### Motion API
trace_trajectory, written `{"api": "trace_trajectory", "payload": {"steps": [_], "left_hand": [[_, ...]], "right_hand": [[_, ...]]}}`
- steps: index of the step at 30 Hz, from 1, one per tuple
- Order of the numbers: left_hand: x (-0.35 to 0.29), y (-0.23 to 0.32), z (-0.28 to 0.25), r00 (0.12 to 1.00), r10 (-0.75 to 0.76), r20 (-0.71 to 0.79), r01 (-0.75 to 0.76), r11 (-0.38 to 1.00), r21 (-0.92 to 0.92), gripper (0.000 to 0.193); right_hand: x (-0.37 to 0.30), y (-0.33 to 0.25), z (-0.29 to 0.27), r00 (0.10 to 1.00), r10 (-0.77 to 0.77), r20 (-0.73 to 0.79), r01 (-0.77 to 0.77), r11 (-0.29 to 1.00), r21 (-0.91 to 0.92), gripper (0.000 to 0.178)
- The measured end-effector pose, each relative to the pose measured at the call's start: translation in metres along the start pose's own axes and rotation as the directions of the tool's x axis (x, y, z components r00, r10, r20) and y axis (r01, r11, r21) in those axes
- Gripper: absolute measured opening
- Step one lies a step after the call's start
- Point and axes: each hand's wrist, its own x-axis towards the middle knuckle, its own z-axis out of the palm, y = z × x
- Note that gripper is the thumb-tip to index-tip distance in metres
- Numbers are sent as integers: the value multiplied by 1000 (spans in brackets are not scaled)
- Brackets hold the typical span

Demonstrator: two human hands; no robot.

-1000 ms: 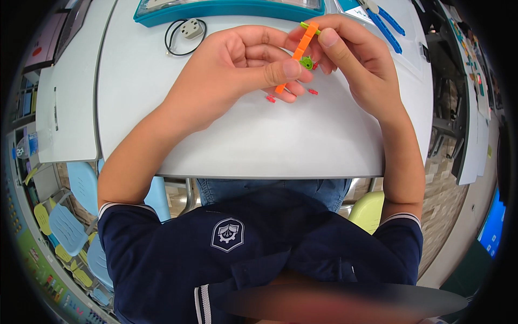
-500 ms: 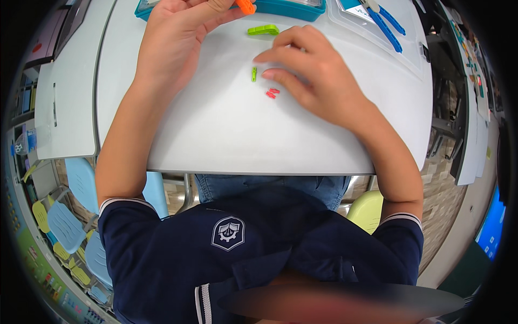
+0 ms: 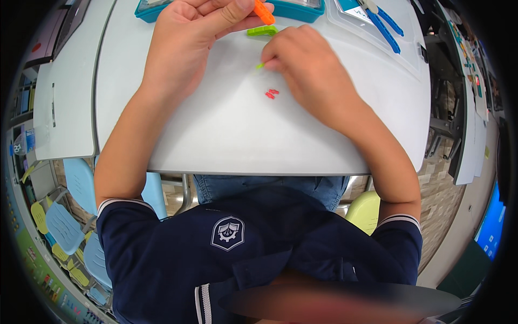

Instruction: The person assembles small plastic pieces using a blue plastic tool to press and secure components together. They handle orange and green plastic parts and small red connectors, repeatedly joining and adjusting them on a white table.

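Top centre of the frame, the left hand is curled, thumb and fingers pinching an orange plastic piece that pokes out toward the upper edge. Just to its right, the right hand lies knuckles-up on the white tabletop, fingertips drawn together on a small green pin that peeks out at the hand's left side, resting on the surface. Between the two hands, a little higher, a larger green piece lies flat on the tabletop, touching neither hand as far as I can see. Below the pin, near the right hand's lower left, two tiny red pins lie side by side. Along the top edge, a teal tray sits behind the hands, and in the upper right, blue-handled pliers rest on a clear lid.
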Motion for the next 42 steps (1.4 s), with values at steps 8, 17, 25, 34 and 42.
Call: {"api": "trace_trajectory", "payload": {"steps": [8,17,25,34,42], "left_hand": [[-2,-9,-1,992,-48,113,44,998,36,28],[-3,-19,-5,990,-44,137,26,991,133,36],[-6,-19,-2,981,-104,164,88,991,104,35],[-10,-19,3,987,-83,135,67,991,117,34],[-9,-20,1,996,-47,81,40,996,86,34]], "right_hand": [[2,7,-30,944,281,-173,-230,936,265,11],[-2,8,-33,986,158,-60,-129,934,334,11],[0,-3,-29,975,-6,-224,14,999,32,24],[-2,-7,-23,965,-90,-246,89,996,-13,26],[1,1,-22,947,70,-313,-11,982,187,22]]}}
